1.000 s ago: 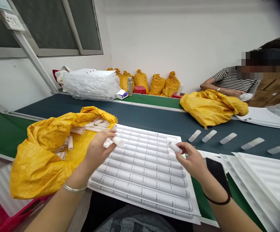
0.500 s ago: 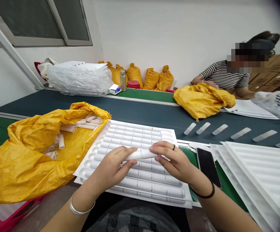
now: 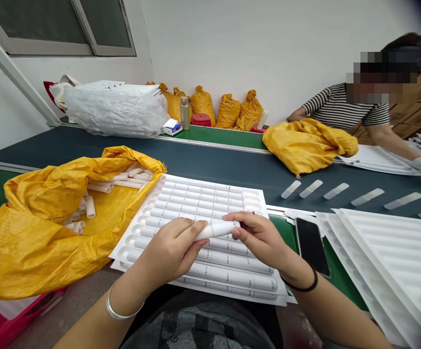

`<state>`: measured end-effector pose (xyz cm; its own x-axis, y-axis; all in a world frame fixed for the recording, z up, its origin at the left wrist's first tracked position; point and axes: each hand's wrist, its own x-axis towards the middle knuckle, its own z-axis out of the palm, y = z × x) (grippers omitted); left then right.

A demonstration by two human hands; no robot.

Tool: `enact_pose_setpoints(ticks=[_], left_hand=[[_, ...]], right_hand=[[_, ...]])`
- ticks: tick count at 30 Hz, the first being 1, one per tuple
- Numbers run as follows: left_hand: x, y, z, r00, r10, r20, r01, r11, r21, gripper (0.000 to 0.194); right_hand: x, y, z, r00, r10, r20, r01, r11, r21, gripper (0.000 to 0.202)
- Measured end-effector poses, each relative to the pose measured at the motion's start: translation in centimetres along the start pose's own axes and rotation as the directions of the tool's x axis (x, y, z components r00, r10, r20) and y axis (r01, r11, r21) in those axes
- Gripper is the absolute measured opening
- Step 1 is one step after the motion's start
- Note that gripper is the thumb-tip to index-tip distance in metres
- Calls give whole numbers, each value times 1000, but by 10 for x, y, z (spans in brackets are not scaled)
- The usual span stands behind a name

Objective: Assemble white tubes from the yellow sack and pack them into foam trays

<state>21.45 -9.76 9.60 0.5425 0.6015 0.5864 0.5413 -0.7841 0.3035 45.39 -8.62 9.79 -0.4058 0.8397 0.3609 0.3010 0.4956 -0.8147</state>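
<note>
A white plastic tube (image 3: 216,230) is held level between my two hands, above a white ribbed tray (image 3: 132,240). My left hand (image 3: 177,245) is closed around the tube's left end. At its other end, the thumb and fingers of my right hand (image 3: 256,236) pinch the tip. Printed white tubes (image 3: 232,278) lie side by side in the tray's grooves, and another tray edge shows beneath. Left of the tray, an open yellow woven sack (image 3: 50,194) holds loose white tubes (image 3: 90,207).
A black phone (image 3: 310,245) and stacked white trays (image 3: 388,242) lie on my right. Several translucent pieces (image 3: 336,191) rest in a row on the dark belt (image 3: 210,160). Across it, a person in a striped shirt (image 3: 334,104) works beside a yellow sack (image 3: 305,145).
My right fingers have shifted to the tube's right tip, leaving more of it exposed. The co-worker's gloved hand has reached outward to the right. The view has tilted slightly.
</note>
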Motion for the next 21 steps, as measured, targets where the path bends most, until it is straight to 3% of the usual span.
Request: enact_pose_setpoints(ticks=[5,16,18,21], left_hand=[[-4,-2,3,999,53,-1,-53,995,89,36],[1,-3,7,989,143,42,-149,962,231,32],[1,-4,7,992,115,57,-124,973,193,31],[2,-4,10,996,2,89,-7,998,60,34]], right_hand=[[0,3,3,986,160,55,-168,968,185,29],[3,5,4,928,328,180,-370,870,325,35],[3,6,4,928,317,198,-364,888,281,35],[4,7,2,969,174,173,-189,979,73,36]])
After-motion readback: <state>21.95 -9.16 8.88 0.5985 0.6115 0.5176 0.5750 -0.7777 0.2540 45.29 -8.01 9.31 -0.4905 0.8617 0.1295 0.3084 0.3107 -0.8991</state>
